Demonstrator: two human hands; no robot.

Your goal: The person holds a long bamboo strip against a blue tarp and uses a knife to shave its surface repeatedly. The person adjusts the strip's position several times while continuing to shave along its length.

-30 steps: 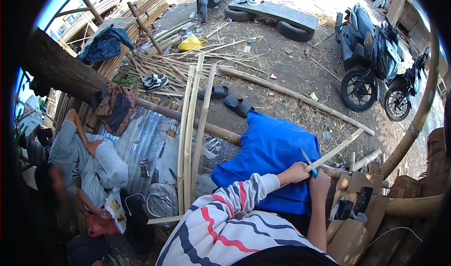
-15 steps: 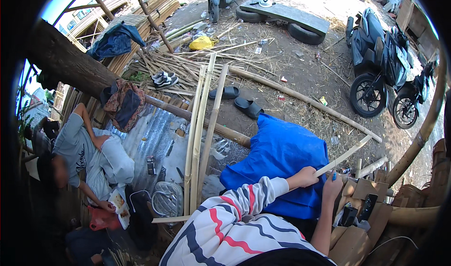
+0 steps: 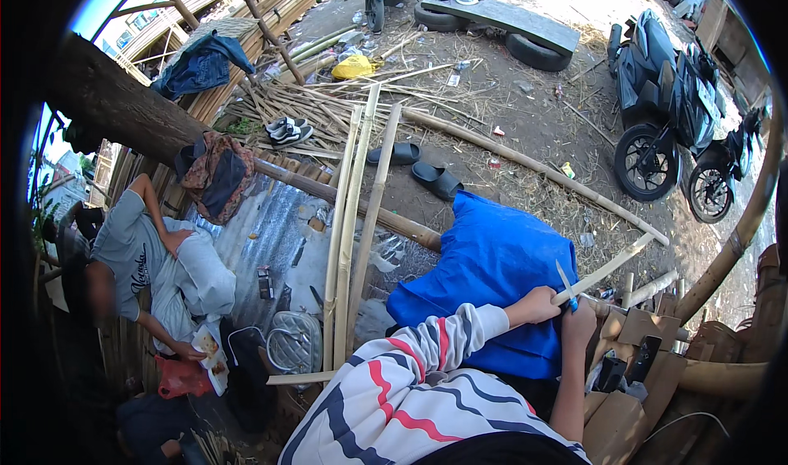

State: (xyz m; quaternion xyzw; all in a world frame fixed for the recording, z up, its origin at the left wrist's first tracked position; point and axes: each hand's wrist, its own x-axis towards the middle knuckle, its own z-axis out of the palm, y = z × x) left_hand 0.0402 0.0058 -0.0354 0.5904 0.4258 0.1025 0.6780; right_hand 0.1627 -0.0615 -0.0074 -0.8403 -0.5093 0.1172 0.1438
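My left hand [image 3: 532,306] is closed around a pale bamboo strip [image 3: 616,265]. The strip slants up to the right beyond my fist; its other end shows left of my striped sleeve. Close by on the right, my right hand [image 3: 579,324] grips a knife [image 3: 565,278] with a blue handle. Its thin blade points up, beside the strip near my left fingers; whether the edge touches it I cannot tell. A blue cloth [image 3: 509,280] is spread beneath my left hand and over my lap. Several long bamboo strips [image 3: 349,227] lie left of the cloth.
Left of me, a person [image 3: 164,251] sits holding food on paper [image 3: 211,360]. A silver bag [image 3: 294,343] lies between us. Cardboard [image 3: 620,424] and a phone [image 3: 644,358] are at my right. Beyond are slippers [image 3: 437,179], a bamboo pole [image 3: 533,165] and parked motorbikes [image 3: 648,112].
My right hand has turned the knife so its blade now shows, pointing up beside the strip. The left hand keeps its hold on the strip. The view has shifted slightly.
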